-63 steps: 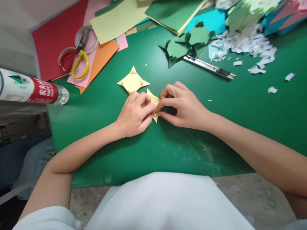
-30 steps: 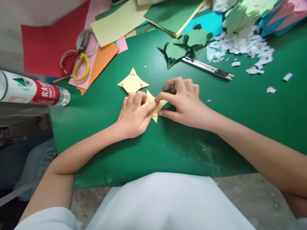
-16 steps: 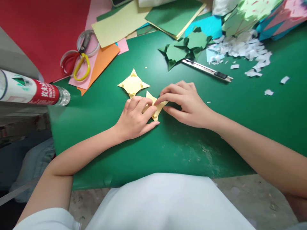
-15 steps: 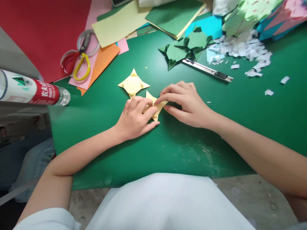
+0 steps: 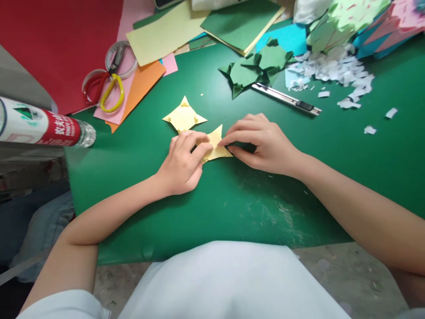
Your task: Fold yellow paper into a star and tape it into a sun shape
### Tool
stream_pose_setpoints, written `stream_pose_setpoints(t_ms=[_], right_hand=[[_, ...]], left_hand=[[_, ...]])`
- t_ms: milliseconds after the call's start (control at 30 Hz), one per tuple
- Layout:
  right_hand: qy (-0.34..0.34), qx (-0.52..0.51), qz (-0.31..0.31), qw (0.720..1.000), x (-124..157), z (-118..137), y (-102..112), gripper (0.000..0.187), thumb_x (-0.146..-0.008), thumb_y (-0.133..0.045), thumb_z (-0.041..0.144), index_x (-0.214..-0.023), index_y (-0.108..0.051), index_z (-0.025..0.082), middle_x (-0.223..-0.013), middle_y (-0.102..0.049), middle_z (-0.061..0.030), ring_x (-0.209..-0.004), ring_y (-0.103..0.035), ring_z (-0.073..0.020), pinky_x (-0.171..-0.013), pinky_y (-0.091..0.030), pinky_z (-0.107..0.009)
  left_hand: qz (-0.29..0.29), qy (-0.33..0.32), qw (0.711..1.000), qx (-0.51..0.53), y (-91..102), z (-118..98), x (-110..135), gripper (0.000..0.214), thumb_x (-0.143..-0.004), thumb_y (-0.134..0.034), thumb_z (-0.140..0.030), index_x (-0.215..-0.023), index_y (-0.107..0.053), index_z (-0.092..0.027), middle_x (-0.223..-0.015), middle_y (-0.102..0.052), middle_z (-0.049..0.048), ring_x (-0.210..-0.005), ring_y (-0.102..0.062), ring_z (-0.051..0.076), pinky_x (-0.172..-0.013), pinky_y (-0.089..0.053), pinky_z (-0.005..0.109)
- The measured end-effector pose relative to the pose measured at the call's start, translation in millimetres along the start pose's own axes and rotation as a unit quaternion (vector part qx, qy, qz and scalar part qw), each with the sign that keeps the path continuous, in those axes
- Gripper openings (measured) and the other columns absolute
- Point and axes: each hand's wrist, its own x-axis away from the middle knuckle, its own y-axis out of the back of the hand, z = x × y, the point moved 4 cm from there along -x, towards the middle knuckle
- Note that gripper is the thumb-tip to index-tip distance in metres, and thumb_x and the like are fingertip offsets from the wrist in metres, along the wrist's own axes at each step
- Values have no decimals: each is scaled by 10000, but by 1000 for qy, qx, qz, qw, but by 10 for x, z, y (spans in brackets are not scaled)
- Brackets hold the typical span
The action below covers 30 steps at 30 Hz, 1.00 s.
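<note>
Toward the body from the bare left hand [image 5: 182, 166] and bare right hand [image 5: 264, 142], smooth green tabletop [image 5: 212, 219] gives passage. A yellow four-pointed paper star [image 5: 184, 116] crowds the left's far side, perhaps reaching beneath it; beyond the right, a long silver utility knife [image 5: 282, 97] intrudes.

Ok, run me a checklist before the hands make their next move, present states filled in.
1. Left hand on the near yellow paper piece: ok, fingers rest on it.
2. Right hand at that piece: ok, fingertips at its right side.
3. All its points in view: not ok, the left hand covers part.
4. Folds beneath the fingers neat: cannot tell, hidden.
5. Utility knife away from both hands: ok.
6. Scissors away from both hands: ok.
</note>
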Motion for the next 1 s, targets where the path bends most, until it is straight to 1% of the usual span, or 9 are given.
stream_pose_setpoints(t_ms=[100, 200, 300, 400, 533, 633, 733, 833, 1000], right_hand=[[17, 75, -2, 997, -1, -13, -7, 299, -974, -421, 322, -1012, -717, 303, -1026, -706, -35, -948, -568, -213, -775, -380, -395], [44, 124, 28, 991, -8, 10, 7, 337, -1010, -370, 358, -1025, -706, 341, -1134, -702, 3, -1107, -547, -222, -867, -383, -423], [46, 117, 72, 989, -23, 36, 30, 369, -1033, -319, 376, -1023, -686, 347, -1179, -698, 38, -1195, -544, -190, -963, -382, -415], [35, 99, 101, 989, -38, 55, 38, 407, -1047, -257, 369, -1052, -664, 350, -1217, -691, 56, -1232, -553, -166, -1012, -383, -408], [17, 107, 110, 988, -37, 54, 35, 431, -1045, -232, 387, -1071, -662, 366, -1190, -702, 49, -1252, -554, -174, -1027, -390, -425], [3, 105, 95, 990, -24, 31, 38, 385, -1034, -279, 379, -1074, -661, 372, -1204, -695, 60, -1231, -561, -186, -1032, -384, -431], [-1, 107, 62, 992, -12, 0, 49, 354, -1018, -322, 356, -1085, -670, 348, -1190, -702, 41, -1211, -561, -209, -1014, -374, -441], [2, 117, 32, 993, -6, -23, 64, 374, -1016, -319, 349, -1072, -688, 324, -1153, -712, 19, -1169, -572, -221, -967, -379, -450], [-4, 126, 17, 992, 2, -30, 86, 378, -1005, -327, 334, -1103, -692, 344, -1140, -714, 3, -1130, -585, -235, -941, -391, -479]], left_hand=[[32, -4, 999, 16, 8, 46, -10, 321, -835, -478, -100, -1133, -536, -207, -1257, -560, 112, -1167, -471, 263, -924, -383, 417], [73, -27, 997, 12, 4, 69, -12, 353, -866, -472, -135, -1204, -510, -230, -1329, -515, 120, -1207, -438, 279, -961, -376, 449], [94, -37, 995, 4, 3, 83, -14, 371, -890, -457, -156, -1250, -489, -243, -1370, -484, 122, -1220, -419, 285, -987, -371, 469], [94, -37, 995, 11, 15, 94, -18, 384, -883, -458, -151, -1256, -476, -242, -1361, -484, 121, -1227, -416, 280, -1014, -364, 470], [67, -34, 997, 37, 43, 111, -9, 397, -841, -526, -221, -1231, -455, -209, -1319, -485, 139, -1207, -434, 295, -1027, -354, 480], [33, -10, 999, 5, 39, 134, 15, 425, -806, -584, -279, -1195, -452, -168, -1220, -510, 153, -1126, -469, 310, -969, -378, 473], [-27, -9, 999, -44, 36, 129, 40, 300, -829, -589, -254, -1092, -477, -163, -1093, -559, 132, -1025, -513, 282, -885, -409, 419], [-86, -38, 993, -69, 42, 107, 59, 126, -889, -555, -209, -997, -495, -183, -973, -613, 90, -937, -554, 236, -813, -423, 362], [-116, -73, 986, -99, 57, 113, 65, 31, -936, -529, -170, -930, -551, -192, -847, -657, 46, -817, -591, 176, -736, -432, 318]])
